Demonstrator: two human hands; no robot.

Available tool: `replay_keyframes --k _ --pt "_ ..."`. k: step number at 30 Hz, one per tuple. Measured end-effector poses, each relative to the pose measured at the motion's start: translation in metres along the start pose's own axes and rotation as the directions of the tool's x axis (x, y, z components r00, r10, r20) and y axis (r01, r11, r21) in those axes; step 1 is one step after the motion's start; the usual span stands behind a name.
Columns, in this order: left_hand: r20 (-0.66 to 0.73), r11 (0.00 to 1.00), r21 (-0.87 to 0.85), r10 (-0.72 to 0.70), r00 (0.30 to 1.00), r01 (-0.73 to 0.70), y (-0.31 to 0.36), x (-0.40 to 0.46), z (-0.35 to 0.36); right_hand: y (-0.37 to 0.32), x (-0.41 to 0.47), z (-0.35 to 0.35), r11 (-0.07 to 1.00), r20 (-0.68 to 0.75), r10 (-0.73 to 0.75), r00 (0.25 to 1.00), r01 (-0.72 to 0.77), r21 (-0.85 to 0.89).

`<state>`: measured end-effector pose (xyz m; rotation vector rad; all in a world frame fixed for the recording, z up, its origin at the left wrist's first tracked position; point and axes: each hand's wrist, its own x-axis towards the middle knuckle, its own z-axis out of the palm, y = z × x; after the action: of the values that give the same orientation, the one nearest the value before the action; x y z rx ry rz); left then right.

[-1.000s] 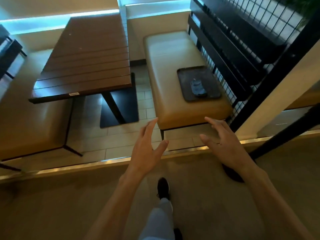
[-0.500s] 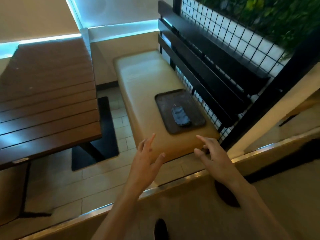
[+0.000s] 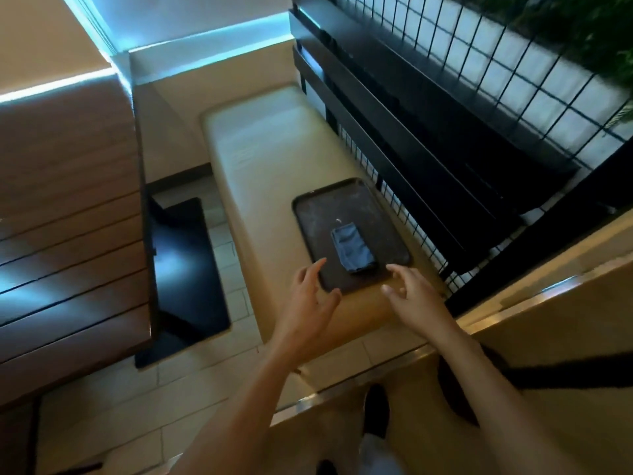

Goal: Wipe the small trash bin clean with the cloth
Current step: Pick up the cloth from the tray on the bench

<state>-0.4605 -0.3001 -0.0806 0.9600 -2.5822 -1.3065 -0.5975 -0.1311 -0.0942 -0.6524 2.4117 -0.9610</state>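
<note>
Reaching toward the cloth (image 3: pixel 352 247) on the bench (image 3: pixel 260 186), left hand (image 3: pixel 308 303) and right hand (image 3: pixel 416 298) spread, empty; grasping it comes next, I'd say.

Cloth (image 3: pixel 352 248) lies on tray (image 3: pixel 310 214), apparently on bench (image 3: pixel 260 166).

The cloth (image 3: pixel 352 247) is lying folded into a small dark blue-grey bundle, slightly rumpled, on a dark tray (image 3: pixel 318 214) that is sitting flat on the tan cushioned bench (image 3: pixel 260 186), right of the frame's centre. It is resting toward the tray's near end, angled a little. No trash bin is showing.
</note>
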Motion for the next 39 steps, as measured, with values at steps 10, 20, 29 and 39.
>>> replay_keyframes --k 10,20,29,39 --pt "0.062 0.988 0.057 -0.146 0.987 0.142 -0.004 0.146 0.051 0.041 0.149 -0.001 0.995 0.065 0.098 0.993 -0.097 -0.016" --pt "0.12 0.948 0.264 -0.214 0.969 0.177 -0.069 0.284 0.104 0.08 0.281 0.067 0.987 0.053 0.16 0.986 -0.161 0.016" --pt "0.217 0.92 0.357 -0.252 0.943 0.164 -0.114 0.376 0.15 0.104 0.378 0.13 0.981 0.129 0.193 0.973 -0.191 -0.032" --pt "0.179 0.887 0.405 -0.314 0.932 0.221 -0.132 0.391 0.169 0.12 0.401 0.159 0.972 0.135 0.221 0.966 -0.207 -0.111"
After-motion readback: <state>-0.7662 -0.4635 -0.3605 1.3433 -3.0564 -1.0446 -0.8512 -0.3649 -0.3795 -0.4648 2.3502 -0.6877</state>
